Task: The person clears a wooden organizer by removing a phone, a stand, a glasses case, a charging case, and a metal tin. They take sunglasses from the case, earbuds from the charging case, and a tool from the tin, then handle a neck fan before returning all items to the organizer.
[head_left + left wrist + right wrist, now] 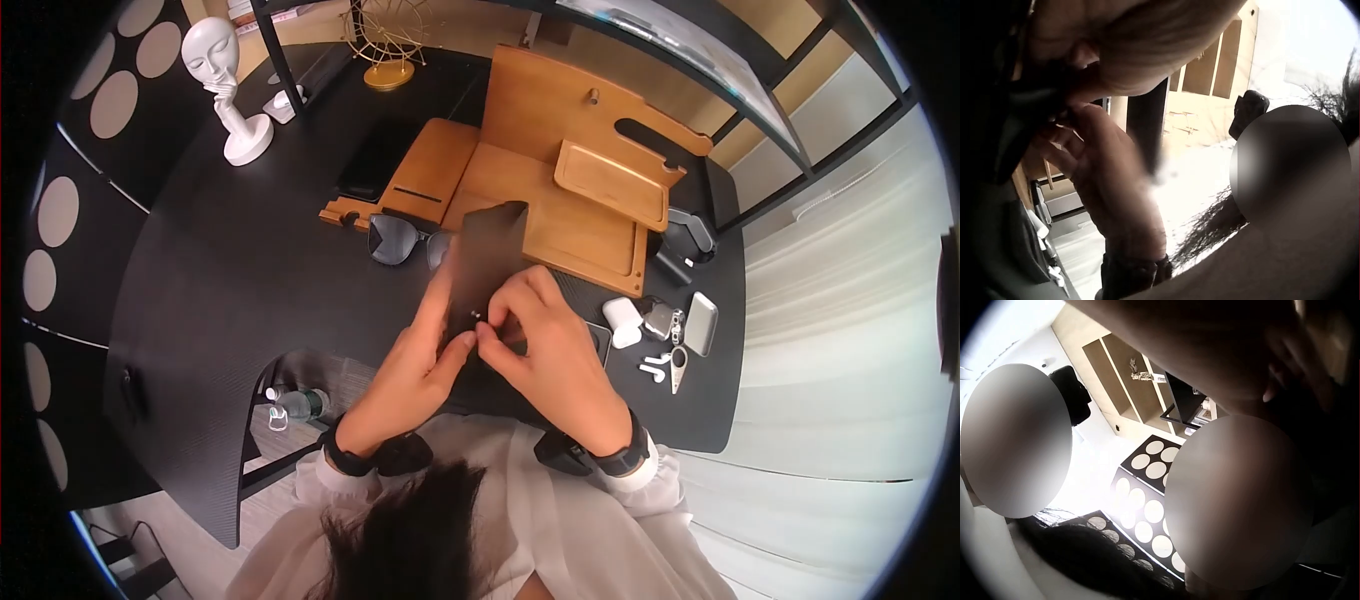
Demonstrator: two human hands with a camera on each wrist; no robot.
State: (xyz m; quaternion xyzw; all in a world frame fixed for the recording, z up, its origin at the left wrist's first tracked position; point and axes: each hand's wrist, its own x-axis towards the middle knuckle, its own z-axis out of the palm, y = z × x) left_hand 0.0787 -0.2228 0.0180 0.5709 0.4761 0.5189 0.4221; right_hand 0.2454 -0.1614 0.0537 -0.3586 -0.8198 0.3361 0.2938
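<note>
A dark grey-brown pouch (pixel 489 250) with a small metal snap near its lower edge is held up over the desk in the head view. My left hand (pixel 408 376) grips it along its left side, the thumb near the snap. From the right, my right hand (pixel 553 345) pinches its lower edge beside the snap, fingers curled. In the left wrist view, the right hand's fingers (pixel 1100 134) meet the dark pouch edge close to the left hand. A pair of sunglasses (pixel 397 240) lies on the desk just left of the pouch, partly hidden by it.
Behind the hands stands a wooden desk organizer (pixel 570 240) with a small wooden tray (pixel 612 186). To the right lie a white earbud case (pixel 622 322), loose earbuds (pixel 654 370) and a watch (pixel 660 320). A white face sculpture (pixel 247 140) stands far left; a water bottle (pixel 300 404) is lower left.
</note>
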